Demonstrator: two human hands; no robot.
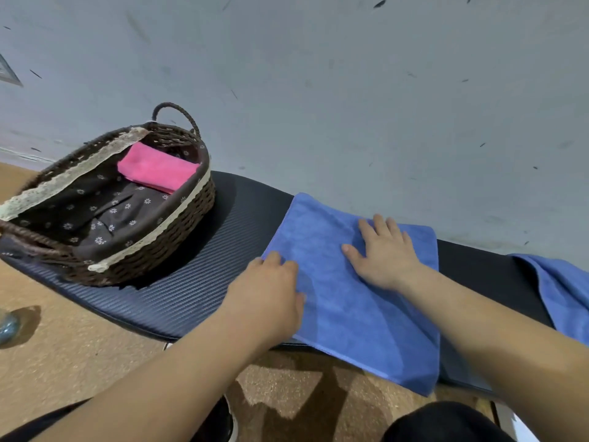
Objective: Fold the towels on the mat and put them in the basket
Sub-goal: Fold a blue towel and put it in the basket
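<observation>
A blue towel point(347, 317) lies folded flat across the dark ribbed mat point(197, 275), its near edge hanging over the mat's front. My right hand point(384, 255) presses flat on the towel's far half, fingers spread. My left hand point(271, 295) rests at the towel's left edge, fingers bent over the hem; whether it pinches the cloth I cannot tell. On the mat's left end sits the brown wicker basket point(178, 231) with a dark flowered liner, and a folded pink towel point(156, 167) lies inside at its far end. A second blue towel point(564, 291) lies crumpled at the right edge.
A pale grey wall point(350, 90) rises right behind the mat. The floor point(79, 346) in front is tan and speckled. A shiny round object point(8, 327) sits on the floor at the far left. My dark-clothed knees fill the bottom of the view.
</observation>
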